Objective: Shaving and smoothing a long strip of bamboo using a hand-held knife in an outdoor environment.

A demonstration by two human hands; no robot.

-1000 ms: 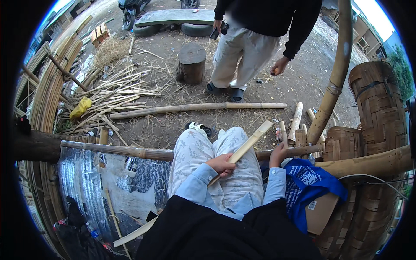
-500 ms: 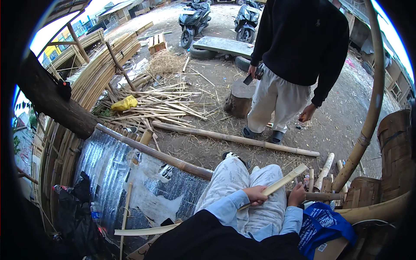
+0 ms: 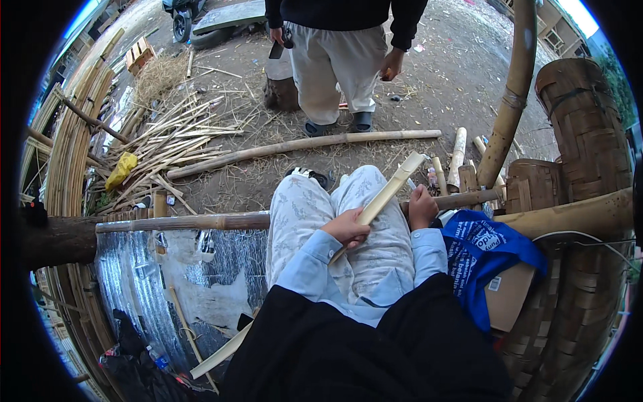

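Observation:
My left hand (image 3: 347, 228) is closed around a pale split bamboo strip (image 3: 388, 194), which slants across my lap with its far end raised beyond my knees. Beside that strip, my right hand (image 3: 422, 207) is a fist above my right knee. A small thin shape shows near its fingers, but what it grips cannot be made out. Lower left, another length of pale bamboo (image 3: 222, 351) comes out from under my left arm; whether it belongs to the same strip is hidden by my sleeve.
A person (image 3: 335, 60) stands ahead beside a wood stump (image 3: 281, 87). A bamboo pole (image 3: 301, 145) lies on the ground before them, near scattered bamboo sticks (image 3: 181, 137). At my right sit a blue bag (image 3: 479, 251) and woven bamboo (image 3: 583, 120); silvery foil sheeting (image 3: 147, 275) is left.
The view has swung down and to the right, so the surroundings sit higher and further left. My left hand keeps its hold on the bamboo strip, and my right hand stays closed beside it.

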